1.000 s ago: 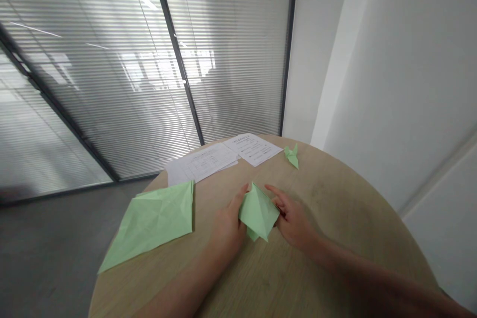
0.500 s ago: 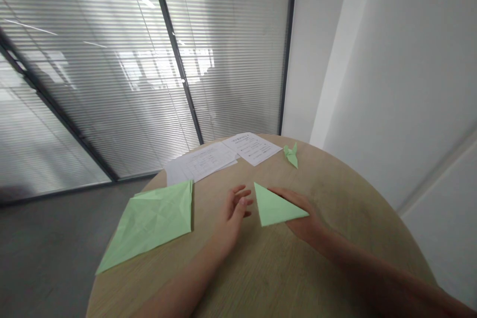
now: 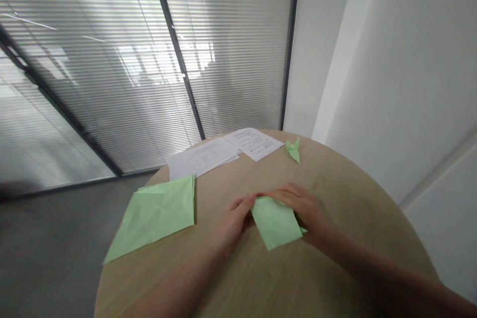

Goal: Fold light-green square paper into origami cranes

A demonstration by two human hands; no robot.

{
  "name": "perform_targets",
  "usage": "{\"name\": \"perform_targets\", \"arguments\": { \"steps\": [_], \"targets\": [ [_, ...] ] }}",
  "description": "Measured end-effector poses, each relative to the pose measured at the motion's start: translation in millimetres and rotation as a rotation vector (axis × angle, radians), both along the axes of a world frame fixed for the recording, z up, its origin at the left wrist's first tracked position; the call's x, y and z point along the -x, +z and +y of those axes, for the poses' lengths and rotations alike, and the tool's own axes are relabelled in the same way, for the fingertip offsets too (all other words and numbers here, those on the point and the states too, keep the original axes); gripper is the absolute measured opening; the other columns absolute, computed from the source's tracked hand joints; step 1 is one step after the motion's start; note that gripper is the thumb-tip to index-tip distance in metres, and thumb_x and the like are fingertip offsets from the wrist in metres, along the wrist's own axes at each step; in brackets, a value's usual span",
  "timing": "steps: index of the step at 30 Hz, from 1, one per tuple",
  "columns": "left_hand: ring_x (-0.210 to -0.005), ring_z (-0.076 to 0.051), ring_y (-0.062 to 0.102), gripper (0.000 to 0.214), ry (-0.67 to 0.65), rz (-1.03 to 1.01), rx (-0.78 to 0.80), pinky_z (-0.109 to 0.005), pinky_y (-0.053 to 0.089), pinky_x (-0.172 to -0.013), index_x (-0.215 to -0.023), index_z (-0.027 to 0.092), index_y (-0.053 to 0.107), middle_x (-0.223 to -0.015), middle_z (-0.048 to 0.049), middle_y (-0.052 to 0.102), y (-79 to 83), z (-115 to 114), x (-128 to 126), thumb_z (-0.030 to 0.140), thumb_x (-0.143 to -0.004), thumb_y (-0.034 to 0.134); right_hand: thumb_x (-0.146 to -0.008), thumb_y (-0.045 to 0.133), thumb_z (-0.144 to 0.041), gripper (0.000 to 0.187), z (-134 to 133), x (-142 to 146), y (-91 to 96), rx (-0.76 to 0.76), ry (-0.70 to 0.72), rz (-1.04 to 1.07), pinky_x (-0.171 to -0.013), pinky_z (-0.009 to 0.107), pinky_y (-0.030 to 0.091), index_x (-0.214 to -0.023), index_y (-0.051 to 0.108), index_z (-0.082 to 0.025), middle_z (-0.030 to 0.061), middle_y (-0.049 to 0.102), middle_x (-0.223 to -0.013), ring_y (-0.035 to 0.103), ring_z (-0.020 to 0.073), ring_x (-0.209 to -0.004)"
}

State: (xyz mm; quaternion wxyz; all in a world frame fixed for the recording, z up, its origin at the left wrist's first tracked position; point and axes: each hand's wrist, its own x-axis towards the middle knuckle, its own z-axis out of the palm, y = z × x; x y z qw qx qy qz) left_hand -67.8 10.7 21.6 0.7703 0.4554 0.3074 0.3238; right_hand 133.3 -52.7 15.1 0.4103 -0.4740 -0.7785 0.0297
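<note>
A folded piece of light green paper (image 3: 278,223) is held up between my two hands over the table, its squarish face toward me and a small point sticking out at the right. My left hand (image 3: 238,218) pinches its upper left corner between thumb and fingers. Along the top and right edge, my right hand (image 3: 301,203) grips the paper, its fingers lying over the far side. The rear layers of the folded paper are hidden by the front flap and my hands.
Larger green paper (image 3: 160,216) lies creased at the table's left edge. Printed white sheets (image 3: 208,156) overlap at the back, one more sheet (image 3: 257,143) beside them. A small green origami figure (image 3: 293,150) rests at the back right of the round wooden table (image 3: 354,208). Glass with blinds stands behind.
My left hand has moved in from beside the paper and taken its corner. The paper, before a triangle in my right hand, now shows a squarish face turned toward me.
</note>
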Motion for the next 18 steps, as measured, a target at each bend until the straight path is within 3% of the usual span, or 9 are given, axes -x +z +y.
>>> {"name": "perform_targets", "arguments": {
  "steps": [3,5,10,14,18],
  "targets": [
    [-0.102,-0.027,0.072,0.035,0.003,-0.003,0.024,-0.037,0.055,-0.093,-0.106,0.011,0.075,-0.108,-0.015,0.077,-5.8,1.6,-2.5,0.043,-0.094,0.064,-0.077,0.057,-0.007,0.052,4.1,2.3,-4.3,0.018,-0.013,0.151,-0.085,0.036,0.054,-0.125,0.067,-0.026,0.008,0.073,-0.111,0.068,0.0236,-0.099],
    [-0.095,-0.024,0.074,0.035,-0.007,0.008,0.04,-0.035,0.058,-0.086,-0.103,0.012,0.074,-0.104,-0.0151,0.078,-10.0,3.4,-3.5,0.044,-0.095,0.063,-0.077,0.054,-0.006,0.052,7.9,4.5,-8.9,0.059,-0.105,0.246,-0.085,0.036,0.055,-0.123,0.067,-0.026,0.0075,0.073,-0.112,0.068,0.0234,-0.1],
    [-0.084,-0.021,0.075,0.03,-0.051,0.003,0.105,-0.031,0.06,-0.077,-0.103,0.011,0.072,-0.1,-0.0152,0.077,-11.9,6.7,-2.9,0.039,-0.096,0.062,-0.077,0.055,-0.009,0.03,13.0,8.1,-17.5,0.146,-0.238,0.277,-0.068,0.033,0.054,-0.098,0.07,-0.024,0.0058,0.071,-0.087,0.066,0.0229,-0.079],
    [-0.083,-0.021,0.074,0.044,-0.096,-0.033,0.204,-0.032,0.06,-0.075,-0.107,0.009,0.072,-0.102,-0.0165,0.077,-10.5,8.8,-1.7,0.048,-0.1,0.052,-0.081,0.053,-0.008,0.043,9.4,7.3,-16.2,0.122,-0.154,0.235,-0.081,0.037,0.056,-0.116,0.069,-0.027,0.0065,0.073,-0.106,0.069,0.0236,-0.094],
    [-0.08,-0.019,0.073,0.032,-0.075,-0.003,0.242,-0.029,0.059,-0.079,-0.101,0.01,0.073,-0.096,-0.0136,0.077,-10.8,7.5,-1.7,0.039,-0.097,0.06,-0.077,0.051,-0.002,0.06,5.2,5.1,-12.1,0.073,-0.078,0.18,-0.095,0.04,0.054,-0.129,0.065,-0.028,0.0067,0.073,-0.115,0.067,0.0231,-0.106]
  ]
}}
